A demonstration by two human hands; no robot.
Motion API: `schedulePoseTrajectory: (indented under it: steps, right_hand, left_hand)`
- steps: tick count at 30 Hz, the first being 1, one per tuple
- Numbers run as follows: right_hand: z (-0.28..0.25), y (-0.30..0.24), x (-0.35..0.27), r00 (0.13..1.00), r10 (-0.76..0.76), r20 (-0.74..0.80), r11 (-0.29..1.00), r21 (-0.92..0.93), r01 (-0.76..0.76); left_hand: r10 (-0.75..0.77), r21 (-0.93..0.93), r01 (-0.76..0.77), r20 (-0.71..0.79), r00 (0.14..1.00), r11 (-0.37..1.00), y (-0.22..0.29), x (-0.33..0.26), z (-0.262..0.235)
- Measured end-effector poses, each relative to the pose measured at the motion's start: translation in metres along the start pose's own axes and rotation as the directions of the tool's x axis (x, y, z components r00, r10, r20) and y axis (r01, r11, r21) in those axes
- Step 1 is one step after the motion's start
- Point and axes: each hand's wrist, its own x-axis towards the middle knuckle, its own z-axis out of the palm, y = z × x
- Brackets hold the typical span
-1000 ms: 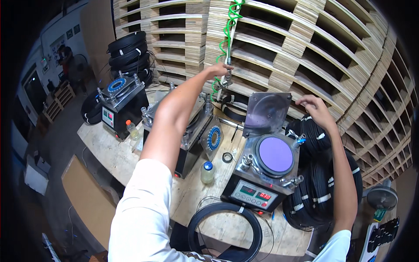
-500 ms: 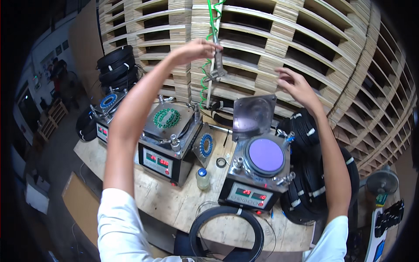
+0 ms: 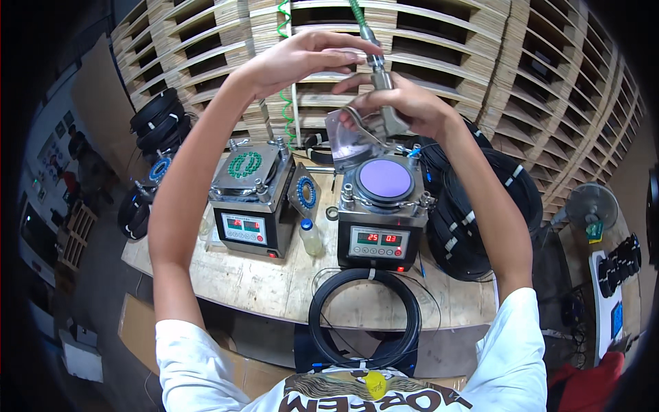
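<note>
A silvery metal air gun [image 3: 382, 81] stands tilted in the right hand [image 3: 416, 103].

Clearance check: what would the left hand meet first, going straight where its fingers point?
Likely the metal coupling below the green hose; the left hand reaches right up to it in view, but depth and contact are unclear.

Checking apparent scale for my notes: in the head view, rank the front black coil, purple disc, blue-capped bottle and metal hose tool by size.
Front black coil
Purple disc
Blue-capped bottle
Unranked: metal hose tool, partly covered by the right hand.
</note>
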Motion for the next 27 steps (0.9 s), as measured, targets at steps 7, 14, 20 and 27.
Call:
schedulePoseTrajectory:
  steps: [7,14,20,27]
  right_hand:
    - [0.025,0.039,-0.075,0.862,0.0,-0.508,1.0,-0.017,-0.01]
    - [0.073,0.121,-0.097,0.684,-0.138,-0.716,0.988,-0.051,0.146]
    - [0.081,0.152,-0.084,0.635,-0.233,-0.736,0.969,-0.117,0.22]
    - [0.061,0.142,-0.11,0.491,-0.26,-0.832,0.965,-0.214,0.149]
  left_hand:
    - [-0.341,-0.281,0.208,-0.601,0.723,0.937,-0.125,-0.08,0.063]
    - [-0.521,-0.396,0.356,-0.474,0.71,0.846,-0.235,-0.108,0.177]
    - [-0.392,-0.087,0.418,-0.558,0.731,0.904,-0.241,-0.092,0.185]
    - [-0.38,-0.085,0.414,-0.593,0.71,0.906,-0.253,-0.097,0.19]
